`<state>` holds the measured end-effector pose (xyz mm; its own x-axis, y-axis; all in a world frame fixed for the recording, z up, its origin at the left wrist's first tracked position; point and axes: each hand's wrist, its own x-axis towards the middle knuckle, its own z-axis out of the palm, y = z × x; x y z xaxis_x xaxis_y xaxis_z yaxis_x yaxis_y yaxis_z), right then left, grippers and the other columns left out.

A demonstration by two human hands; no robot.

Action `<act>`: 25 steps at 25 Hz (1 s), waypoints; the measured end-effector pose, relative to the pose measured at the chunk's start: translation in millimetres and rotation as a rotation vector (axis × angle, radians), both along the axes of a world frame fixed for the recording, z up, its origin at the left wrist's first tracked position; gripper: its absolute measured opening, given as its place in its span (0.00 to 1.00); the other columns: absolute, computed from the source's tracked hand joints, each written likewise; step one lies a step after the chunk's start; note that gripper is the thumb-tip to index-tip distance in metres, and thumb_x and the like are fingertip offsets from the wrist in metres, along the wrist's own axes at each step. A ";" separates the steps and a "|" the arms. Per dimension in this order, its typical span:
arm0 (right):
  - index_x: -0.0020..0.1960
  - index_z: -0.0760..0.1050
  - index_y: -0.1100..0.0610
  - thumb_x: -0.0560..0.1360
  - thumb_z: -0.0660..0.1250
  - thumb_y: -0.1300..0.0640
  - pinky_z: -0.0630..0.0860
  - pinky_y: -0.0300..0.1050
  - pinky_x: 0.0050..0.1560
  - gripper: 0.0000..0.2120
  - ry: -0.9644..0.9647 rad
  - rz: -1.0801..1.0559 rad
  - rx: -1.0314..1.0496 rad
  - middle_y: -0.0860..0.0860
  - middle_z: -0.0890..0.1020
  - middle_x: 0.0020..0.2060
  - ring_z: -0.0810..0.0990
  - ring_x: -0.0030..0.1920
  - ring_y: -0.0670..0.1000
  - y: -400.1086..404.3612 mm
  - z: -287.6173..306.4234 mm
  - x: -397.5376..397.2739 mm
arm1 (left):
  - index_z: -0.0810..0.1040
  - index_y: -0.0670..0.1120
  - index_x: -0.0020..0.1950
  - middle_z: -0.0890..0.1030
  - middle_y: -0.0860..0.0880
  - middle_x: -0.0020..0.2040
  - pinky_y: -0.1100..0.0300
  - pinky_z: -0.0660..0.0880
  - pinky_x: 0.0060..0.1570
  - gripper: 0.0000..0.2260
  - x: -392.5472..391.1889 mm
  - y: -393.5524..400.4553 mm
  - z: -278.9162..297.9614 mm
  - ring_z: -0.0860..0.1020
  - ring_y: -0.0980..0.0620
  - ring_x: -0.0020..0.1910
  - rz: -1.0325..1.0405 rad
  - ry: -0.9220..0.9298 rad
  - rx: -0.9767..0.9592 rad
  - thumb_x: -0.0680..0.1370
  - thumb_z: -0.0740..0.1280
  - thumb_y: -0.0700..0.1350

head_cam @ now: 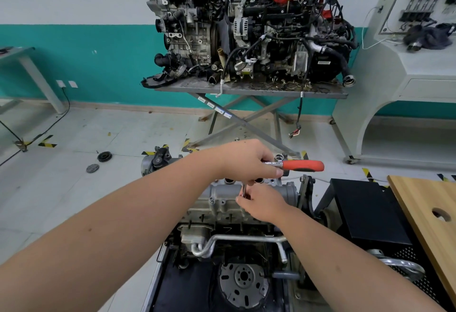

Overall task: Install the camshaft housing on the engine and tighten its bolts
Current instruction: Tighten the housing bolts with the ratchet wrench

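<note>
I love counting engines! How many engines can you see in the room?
3. Two sit side by side on the metal table: a grey engine and a black engine. The near engine sits under the hands.

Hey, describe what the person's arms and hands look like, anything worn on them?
Both forearms are bare right up to the frame's edge: no sleeves in view. The left hand and right hand wear no gloves, and no watch, bracelet or ring shows. Nothing is taped or marked on either arm.
</note>
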<state>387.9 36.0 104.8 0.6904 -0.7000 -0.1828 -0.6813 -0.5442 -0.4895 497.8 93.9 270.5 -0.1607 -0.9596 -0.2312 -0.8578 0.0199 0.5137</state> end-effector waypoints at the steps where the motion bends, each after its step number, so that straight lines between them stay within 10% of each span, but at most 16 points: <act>1: 0.36 0.71 0.48 0.79 0.59 0.44 0.72 0.46 0.37 0.15 0.017 0.031 -0.047 0.46 0.78 0.32 0.78 0.38 0.48 2.4 0.6 -0.4 | 0.77 0.54 0.36 0.80 0.52 0.29 0.67 0.65 0.24 0.15 -0.3 0.0 -0.9 0.72 0.59 0.22 0.032 0.036 0.016 0.79 0.67 0.59; 12: 0.44 0.69 0.51 0.84 0.55 0.49 0.76 0.53 0.51 0.12 0.073 0.120 -0.029 0.49 0.76 0.40 0.77 0.46 0.54 8.6 12.2 3.5 | 0.74 0.50 0.28 0.70 0.52 0.26 0.59 0.60 0.28 0.20 4.3 -1.5 0.3 0.65 0.54 0.25 0.291 0.485 0.215 0.79 0.69 0.52; 25: 0.40 0.71 0.54 0.83 0.56 0.51 0.75 0.50 0.49 0.15 0.100 0.138 -0.034 0.50 0.77 0.38 0.76 0.41 0.51 7.9 20.2 3.8 | 0.75 0.53 0.24 0.69 0.53 0.25 0.61 0.61 0.27 0.22 3.7 -8.1 -3.6 0.64 0.53 0.25 0.276 0.488 0.199 0.79 0.69 0.54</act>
